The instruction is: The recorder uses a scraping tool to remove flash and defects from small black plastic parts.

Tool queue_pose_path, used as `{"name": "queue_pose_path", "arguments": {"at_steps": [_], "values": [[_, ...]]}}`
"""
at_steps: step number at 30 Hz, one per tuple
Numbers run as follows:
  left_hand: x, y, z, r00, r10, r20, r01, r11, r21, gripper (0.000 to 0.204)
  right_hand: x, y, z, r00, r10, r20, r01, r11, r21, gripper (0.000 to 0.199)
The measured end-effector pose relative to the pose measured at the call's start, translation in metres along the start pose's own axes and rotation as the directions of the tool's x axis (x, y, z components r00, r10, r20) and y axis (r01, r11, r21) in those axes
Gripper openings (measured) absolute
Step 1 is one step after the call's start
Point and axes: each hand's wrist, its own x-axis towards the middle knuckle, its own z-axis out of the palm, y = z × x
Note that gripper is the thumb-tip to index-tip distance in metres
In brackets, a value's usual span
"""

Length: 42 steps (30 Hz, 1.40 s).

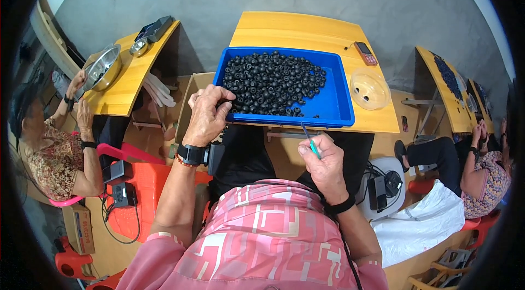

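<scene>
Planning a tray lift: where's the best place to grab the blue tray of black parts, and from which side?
Probably the blue tray by its two short side rims, hands coming in from left and right. Its near edge overhangs the yellow table, but the left hand rests there and the black parts load it.

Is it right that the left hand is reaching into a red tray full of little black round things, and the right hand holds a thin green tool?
Not quite. The tray is blue, not red, as the head view shows. The rest holds: the left hand reaches in among the little black round pieces, and the right hand holds a thin green tool.
</scene>
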Motion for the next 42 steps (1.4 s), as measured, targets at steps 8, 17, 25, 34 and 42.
{"name": "queue_pose_path", "arguments": {"at_steps": [8, 17, 25, 34, 42], "values": [[-0.012, 0.072, 0.007, 0.966, 0.209, 0.150, -0.105, 0.852, -0.514, 0.022, -0.003, -0.014, 0.000, 0.999, 0.033, -0.028, -0.028, 0.984, 0.176, 0.007], [-0.026, 0.099, 0.037, 0.937, 0.285, 0.201, -0.106, 0.782, -0.614, 0.021, -0.002, -0.012, -0.006, 0.997, -0.045, 0.065, 0.029, 0.972, 0.234, 0.010], [-0.041, 0.096, 0.051, 0.970, 0.057, 0.238, 0.196, 0.401, -0.895, 0.019, -0.004, -0.016, -0.006, 0.985, 0.036, 0.166, -0.092, 0.935, 0.343, 0.007], [-0.046, 0.083, 0.057, 0.948, 0.056, 0.312, 0.276, 0.338, -0.900, 0.015, -0.007, -0.011, 0.006, 0.987, -0.144, 0.068, 0.124, 0.964, 0.237, 0.012], [-0.051, 0.078, 0.064, 0.919, 0.086, 0.385, 0.377, 0.098, -0.921, 0.013, -0.009, -0.007, 0.009, 0.984, -0.174, 0.047, 0.168, 0.981, 0.099, 0.015]]}}
